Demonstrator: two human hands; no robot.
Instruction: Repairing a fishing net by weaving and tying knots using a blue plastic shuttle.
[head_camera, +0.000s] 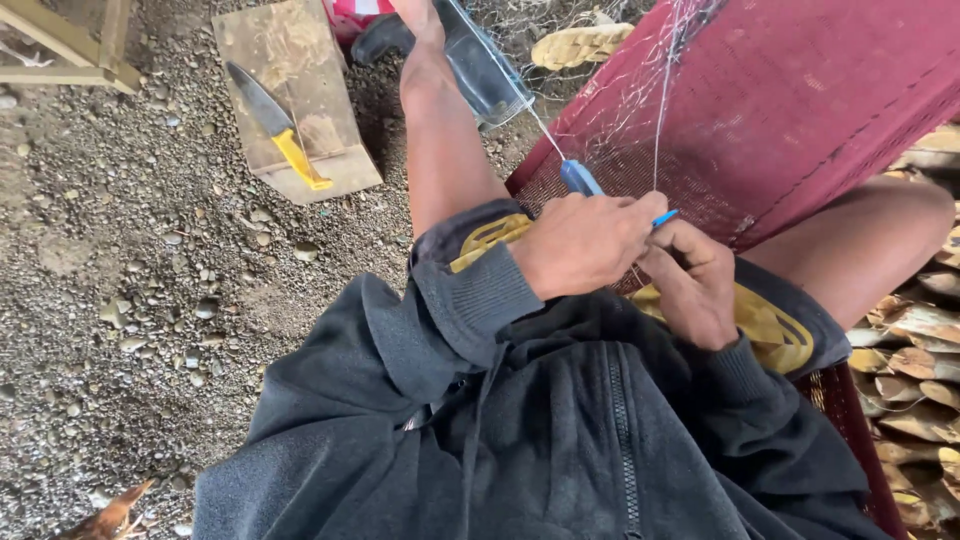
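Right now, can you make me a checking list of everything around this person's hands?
Surface: gravel ground with small stones; a dark red mesh sheet lies over the person's lap.
Job's things: a blue netting tool and thin pale net threads that run up from the hands.
Clutter: a knife with a yellow handle lies on a wooden block; a dark boot beyond it.
Hands: left hand closed around the blue tool; right hand pinches the threads beside it.
Cables: nothing seen.
Surroundings: dried woven leaves at the right, a wooden frame at the top left, a bird at the bottom edge.
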